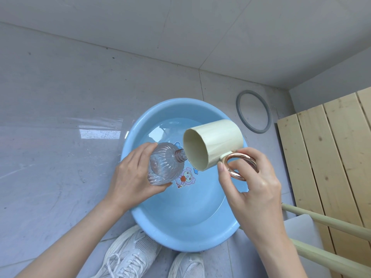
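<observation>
A blue plastic basin (152,223) with water and a cartoon sticker on its bottom sits on the tiled floor. Above it, my left hand (132,175) grips a clear ribbed plastic bottle (165,163), uncapped, its neck pointing right toward a cup. My right hand (253,181) holds a cream cup (216,141) by its rose-gold ring handle (239,165). The cup is tipped on its side, its open mouth facing the bottle's neck, rim nearly touching it. The cup's inside looks empty.
A grey rubber ring (253,111) lies on the floor behind the basin, to the right. A pale wooden slatted panel (329,157) stands at the right. Wooden rails and a grey seat (313,229) sit at lower right. My white sneakers (130,255) touch the basin's near edge.
</observation>
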`<state>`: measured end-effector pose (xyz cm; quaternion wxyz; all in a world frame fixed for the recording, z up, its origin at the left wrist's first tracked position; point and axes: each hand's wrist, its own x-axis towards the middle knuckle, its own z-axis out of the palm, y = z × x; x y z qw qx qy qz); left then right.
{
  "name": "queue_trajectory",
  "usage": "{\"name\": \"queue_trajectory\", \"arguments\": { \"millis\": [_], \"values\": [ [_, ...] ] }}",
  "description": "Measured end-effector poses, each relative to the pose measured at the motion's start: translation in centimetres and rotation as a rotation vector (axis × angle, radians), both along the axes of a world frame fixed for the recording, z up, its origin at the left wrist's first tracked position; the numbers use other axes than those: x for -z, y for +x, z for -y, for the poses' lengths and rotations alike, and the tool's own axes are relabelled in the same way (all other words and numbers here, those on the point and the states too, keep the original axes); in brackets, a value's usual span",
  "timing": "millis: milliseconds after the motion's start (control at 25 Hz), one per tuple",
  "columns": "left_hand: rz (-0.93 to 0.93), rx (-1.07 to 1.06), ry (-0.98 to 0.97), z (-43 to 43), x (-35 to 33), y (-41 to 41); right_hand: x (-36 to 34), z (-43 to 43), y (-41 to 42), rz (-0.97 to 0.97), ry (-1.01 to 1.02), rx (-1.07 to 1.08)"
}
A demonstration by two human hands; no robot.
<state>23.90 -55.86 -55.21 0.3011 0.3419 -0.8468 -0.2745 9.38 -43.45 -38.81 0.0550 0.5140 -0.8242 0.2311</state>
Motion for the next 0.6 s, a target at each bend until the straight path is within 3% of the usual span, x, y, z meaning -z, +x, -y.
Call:
{"name": "queue_trajectory", "arguments": {
  "millis": [600],
  "values": [
    [0.009,-0.001,0.027,0.02,-0.25,0.06,0.23,0.17,0.79,-0.110,0.017,-0.037]
  ]
}}
